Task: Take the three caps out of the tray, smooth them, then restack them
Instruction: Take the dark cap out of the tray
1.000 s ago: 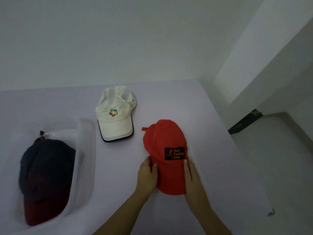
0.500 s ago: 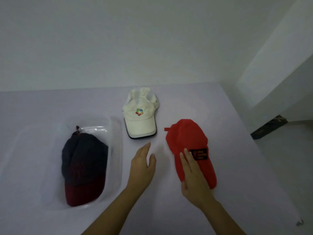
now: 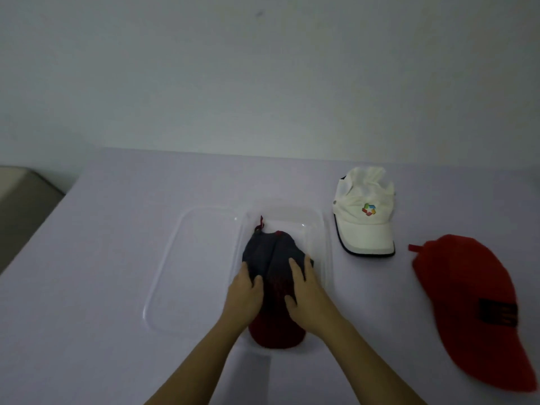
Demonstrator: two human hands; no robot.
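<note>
Our hands on the dark cap

Left hand (image 3: 245,293) and right hand (image 3: 306,296) clasp the dark cap (image 3: 274,258) in the tray (image 3: 175,258), fingers curled over both sides.

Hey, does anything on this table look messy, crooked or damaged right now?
Nothing damaged. The white cap's crown is crumpled at the back, and the red cap lies angled; both hands rest on the dark cap in the tray.

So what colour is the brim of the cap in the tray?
Dark red, under a navy crown; the cap shows in the head view.
</note>
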